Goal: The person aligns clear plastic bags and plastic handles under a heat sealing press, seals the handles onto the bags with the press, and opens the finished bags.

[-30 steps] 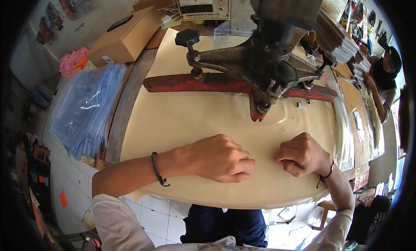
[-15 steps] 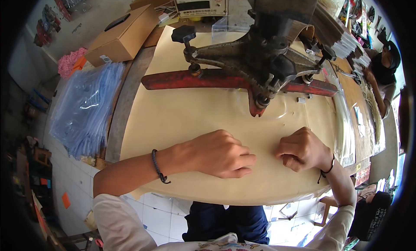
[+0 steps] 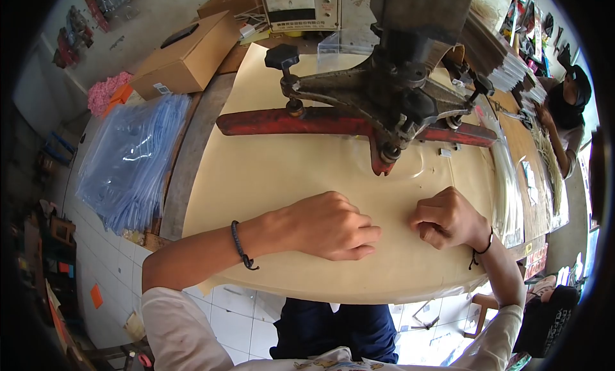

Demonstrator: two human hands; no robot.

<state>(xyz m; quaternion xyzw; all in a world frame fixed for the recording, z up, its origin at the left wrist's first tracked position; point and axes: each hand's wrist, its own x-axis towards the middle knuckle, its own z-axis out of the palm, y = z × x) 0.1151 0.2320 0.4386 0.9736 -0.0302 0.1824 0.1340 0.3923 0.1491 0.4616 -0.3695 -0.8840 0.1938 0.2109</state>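
My left hand rests at the middle of the tan sheet, its fingers curled and pointing right. Across a short gap, my right hand is closed, with the thumb tucked against the bent fingers. Whatever either hand may hold is hidden by the fingers. Beyond them hangs a press head of dark metal with a red, worn three-armed bar. A curved edge of clear plastic shows on the sheet just under the bar, beside a small metallic piece.
At left lies a stack of clear bluish plastic sheets, with a cardboard box behind it. Bundled clear strips run along the right edge. A control box stands at the back. Another person works at far right.
The view has shifted slightly, so the press and table sit a little lower and to the right. Both hands keep nearly the same place and curled shape.
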